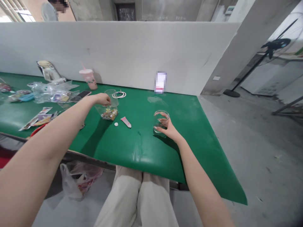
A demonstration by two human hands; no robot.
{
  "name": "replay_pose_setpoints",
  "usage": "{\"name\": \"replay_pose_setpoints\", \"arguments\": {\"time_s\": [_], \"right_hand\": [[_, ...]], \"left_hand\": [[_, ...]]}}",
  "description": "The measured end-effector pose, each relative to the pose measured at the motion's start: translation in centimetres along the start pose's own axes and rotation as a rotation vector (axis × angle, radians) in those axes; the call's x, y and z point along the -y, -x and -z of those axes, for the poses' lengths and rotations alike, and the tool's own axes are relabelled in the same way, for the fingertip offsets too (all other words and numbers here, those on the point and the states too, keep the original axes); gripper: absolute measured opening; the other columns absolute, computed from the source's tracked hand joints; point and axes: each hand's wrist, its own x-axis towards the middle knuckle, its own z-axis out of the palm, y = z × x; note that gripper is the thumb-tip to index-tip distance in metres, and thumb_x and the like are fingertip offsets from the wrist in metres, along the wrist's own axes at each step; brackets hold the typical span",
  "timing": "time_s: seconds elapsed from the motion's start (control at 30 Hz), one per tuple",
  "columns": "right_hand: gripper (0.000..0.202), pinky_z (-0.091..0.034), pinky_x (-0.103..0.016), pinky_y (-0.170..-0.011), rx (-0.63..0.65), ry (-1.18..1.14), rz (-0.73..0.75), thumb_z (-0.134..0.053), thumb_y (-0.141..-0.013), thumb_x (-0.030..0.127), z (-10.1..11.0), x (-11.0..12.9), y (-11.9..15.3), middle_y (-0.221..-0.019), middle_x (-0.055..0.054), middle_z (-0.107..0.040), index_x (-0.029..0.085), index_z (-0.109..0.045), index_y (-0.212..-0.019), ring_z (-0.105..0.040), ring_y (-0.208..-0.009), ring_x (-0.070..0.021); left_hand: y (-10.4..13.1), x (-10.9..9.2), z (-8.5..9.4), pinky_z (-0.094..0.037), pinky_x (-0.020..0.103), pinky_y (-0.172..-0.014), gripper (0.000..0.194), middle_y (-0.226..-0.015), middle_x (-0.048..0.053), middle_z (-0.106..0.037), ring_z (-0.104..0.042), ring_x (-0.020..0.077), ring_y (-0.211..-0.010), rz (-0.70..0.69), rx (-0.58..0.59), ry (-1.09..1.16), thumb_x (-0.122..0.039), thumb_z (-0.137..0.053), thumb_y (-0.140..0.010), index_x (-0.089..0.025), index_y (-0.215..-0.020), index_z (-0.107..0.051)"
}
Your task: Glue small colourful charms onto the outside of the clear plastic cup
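My right hand (168,126) is wrapped round a clear glass (161,114), which stands upright on the green table. Over a clear plastic bag holding small colourful pieces (109,114), my left hand (103,99) has its fingers pinched together. What they hold, if anything, is hidden. Just behind that hand stands a second clear cup (113,93). A pink and white tube (126,122) lies flat between the two hands, with a small white cap (116,124) beside it.
A coiled white cable (121,94) lies behind the bag. Leftward are a pink drink cup (88,78), a dark phone (80,96) and plastic packaging (50,91). A lit phone (160,82) leans on the white partition (132,53). The table's right edge drops to concrete floor.
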Motion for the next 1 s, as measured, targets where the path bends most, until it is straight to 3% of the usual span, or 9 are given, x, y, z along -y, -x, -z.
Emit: {"name": "replay_pose_setpoints", "arguments": {"time_s": [0.27, 0.47, 0.6, 0.83, 1.0], "right_hand": [[0.079, -0.043, -0.046, -0.099, 0.004, 0.002, -0.022, -0.078, -0.058, 0.040, 0.0, 0.3, -0.1, -0.108, -0.007, -0.052, 0.024, -0.037, -0.124, -0.059, -0.097, -0.0196], [0.078, -0.043, -0.047, -0.098, 0.008, 0.022, -0.021, -0.078, -0.059, 0.041, 0.1, 0.2, 0.0, -0.108, -0.006, -0.053, 0.025, -0.037, -0.124, -0.060, -0.094, -0.0189], [0.077, -0.043, -0.046, -0.098, -0.001, 0.024, -0.014, -0.078, -0.059, 0.041, 0.1, 0.0, 0.1, -0.109, -0.006, -0.052, 0.026, -0.038, -0.124, -0.060, -0.096, -0.0195], [0.080, -0.042, -0.046, -0.097, -0.011, 0.031, -0.028, -0.078, -0.058, 0.043, 0.0, 0.0, 0.2, -0.111, -0.008, -0.052, 0.025, -0.038, -0.124, -0.059, -0.096, -0.0201], [0.080, -0.041, -0.046, -0.099, -0.019, 0.025, -0.028, -0.078, -0.057, 0.043, -0.1, 0.0, 0.2, -0.110, -0.007, -0.050, 0.025, -0.037, -0.123, -0.057, -0.101, -0.0210]], "left_hand": [[2.0, 0.8, 1.3, -0.044, 0.021, -0.067, 0.019, -0.070, 0.003, -0.072, -0.063, 0.0160, -0.065, -0.054, 0.018, 0.093, -0.032, -0.058, -0.060, -0.019, -0.066, -0.071], [6.6, -1.3, 3.2, -0.048, 0.027, -0.075, 0.026, -0.081, 0.004, -0.072, -0.063, 0.0174, -0.077, -0.135, -0.170, 0.409, -0.039, -0.063, -0.067, -0.020, -0.081, -0.073], [8.4, -1.9, 2.1, -0.050, 0.029, -0.072, 0.024, -0.080, 0.006, -0.069, -0.062, 0.0163, -0.074, -0.156, -0.269, 0.656, -0.038, -0.063, -0.073, -0.022, -0.086, -0.074], [8.1, -1.5, -0.2, -0.051, 0.026, -0.062, 0.027, -0.068, 0.006, -0.062, -0.054, 0.0101, -0.056, -0.291, -0.151, 1.056, -0.039, -0.055, -0.081, -0.018, -0.081, -0.072], [8.5, -1.9, -0.4, -0.052, 0.029, -0.068, 0.023, -0.078, 0.008, -0.067, -0.059, 0.0119, -0.063, -0.292, -0.112, 1.065, -0.035, -0.060, -0.077, -0.018, -0.086, -0.073]]}}
